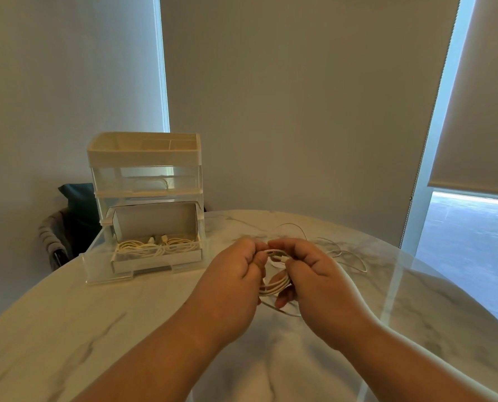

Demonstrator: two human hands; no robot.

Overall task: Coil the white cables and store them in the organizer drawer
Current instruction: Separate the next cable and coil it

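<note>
Both hands meet over the middle of the marble table [97, 329]. My left hand [236, 271] and my right hand [308, 271] each grip a partly wound white cable coil [275, 285] between them. The cable's loose end [343, 253] trails over the table behind my right hand. To the left stands a clear organizer [146, 175] with its bottom drawer [97, 256] pulled out. Inside the drawer sits a white box [155, 264] with coiled white cables [155, 246] in it.
A chair with a dark cushion [76, 204] stands behind the table on the left. Window blinds [480, 111] hang at the right. The round table's edge curves away behind the loose cable.
</note>
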